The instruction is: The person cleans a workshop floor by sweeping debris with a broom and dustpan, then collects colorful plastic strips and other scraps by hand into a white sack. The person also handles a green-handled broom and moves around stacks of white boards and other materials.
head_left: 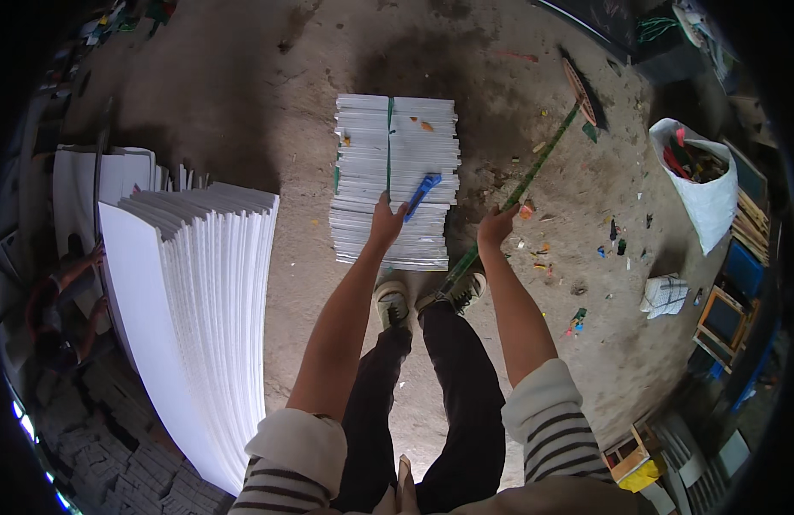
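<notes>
- Left hand (385, 221) pressed down, fingers together, on the near part of the white sheet stack (395, 180) on the floor.
- Right hand (497, 226), just right of the stack, was clamped on the green strap (534, 167).
- Risk: strap slipping sideways off the stack, sheets fanning; blue tool (422, 194) on the stack could be dislodged.

Person, seen from above. Top: long-sleeved, cream with dark horizontal stripes; both sleeves rolled above the elbow into thick plain cuffs, forearms bare. Left hand (386, 223) and right hand (497, 227): bare, no gloves, no watch or rings visible. Trousers (453, 386): black, full length. Shoes (393, 305): worn low sneakers, pale grey-white with dark laces and dark trim.
</notes>
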Action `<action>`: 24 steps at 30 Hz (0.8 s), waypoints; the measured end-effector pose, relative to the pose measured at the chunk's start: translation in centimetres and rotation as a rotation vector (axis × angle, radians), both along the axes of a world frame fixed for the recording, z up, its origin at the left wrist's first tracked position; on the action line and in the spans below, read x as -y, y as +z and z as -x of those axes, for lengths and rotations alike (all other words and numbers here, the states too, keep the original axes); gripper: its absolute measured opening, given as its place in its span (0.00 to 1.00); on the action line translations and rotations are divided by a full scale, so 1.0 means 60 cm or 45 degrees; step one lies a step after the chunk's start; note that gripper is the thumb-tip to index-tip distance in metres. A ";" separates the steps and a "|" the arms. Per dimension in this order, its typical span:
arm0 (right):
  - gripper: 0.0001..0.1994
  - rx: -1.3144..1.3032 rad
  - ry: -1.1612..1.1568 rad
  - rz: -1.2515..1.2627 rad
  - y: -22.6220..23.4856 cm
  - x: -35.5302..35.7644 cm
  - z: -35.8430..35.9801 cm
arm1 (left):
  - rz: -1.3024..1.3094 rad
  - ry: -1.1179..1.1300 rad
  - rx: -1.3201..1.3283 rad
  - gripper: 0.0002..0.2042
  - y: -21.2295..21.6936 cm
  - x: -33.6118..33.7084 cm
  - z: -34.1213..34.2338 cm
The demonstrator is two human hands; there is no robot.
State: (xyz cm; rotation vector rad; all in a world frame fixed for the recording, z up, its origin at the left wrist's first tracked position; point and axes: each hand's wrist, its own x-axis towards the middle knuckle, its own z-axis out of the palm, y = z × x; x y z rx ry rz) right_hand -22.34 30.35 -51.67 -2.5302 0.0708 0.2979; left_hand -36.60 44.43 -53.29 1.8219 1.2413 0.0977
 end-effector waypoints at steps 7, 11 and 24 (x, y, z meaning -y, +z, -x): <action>0.23 -0.088 0.102 0.046 0.201 0.105 -0.078 | 0.201 -0.033 0.209 0.23 0.163 -0.026 -0.012; 0.24 -0.156 0.491 0.194 0.303 0.137 -0.148 | 0.252 0.099 0.334 0.22 0.241 -0.033 -0.008; 0.26 -0.222 1.347 0.327 0.325 -0.063 -0.289 | 0.199 0.313 0.259 0.21 0.266 -0.027 -0.028</action>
